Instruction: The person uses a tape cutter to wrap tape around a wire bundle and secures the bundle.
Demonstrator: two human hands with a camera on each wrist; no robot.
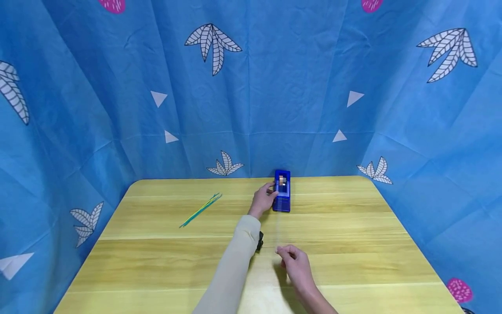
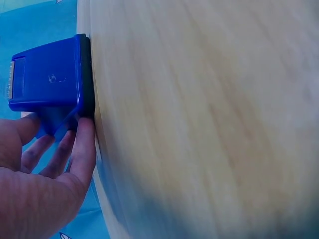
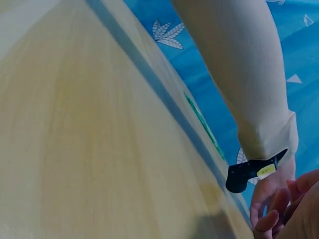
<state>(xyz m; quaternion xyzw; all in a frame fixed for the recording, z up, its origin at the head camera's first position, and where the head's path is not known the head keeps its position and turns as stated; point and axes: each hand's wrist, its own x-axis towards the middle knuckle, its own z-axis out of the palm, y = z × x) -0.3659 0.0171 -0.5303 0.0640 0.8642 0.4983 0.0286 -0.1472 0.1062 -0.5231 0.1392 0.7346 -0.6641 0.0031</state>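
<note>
Dispenser (image 1: 282,204): blue; stands upright on the table (image 1: 353,235), close to the middle of the far edge, slightly toward the right corner.
Dispenser contents: one roll (image 1: 281,180) with a tan core, seated in the open well at the end nearest the far edge.
Cutter (image 2: 10,79): toothed strip at the dispenser's front end.
Tape (image 1: 278,226): clear, faintly visible; runs from the dispenser's front toward the near edge, above the surface.
Left hand (image 1: 262,199): grips the dispenser by its left side, thumb and fingers against the wall.
Right hand (image 1: 296,264): on the near side of the dispenser; thumb and forefinger meet in a narrow pinch on the free end of the tape.
Sticks (image 1: 201,210): thin, blue-green and yellow; lie together in a slanted bundle between the left edge and the dispenser, nearer the far edge.
Sleeve (image 1: 229,268): pale, on the left arm; black camera (image 1: 259,241) at the cuff.
Curtain (image 1: 298,78): blue, leaf-printed, behind the far edge.
</note>
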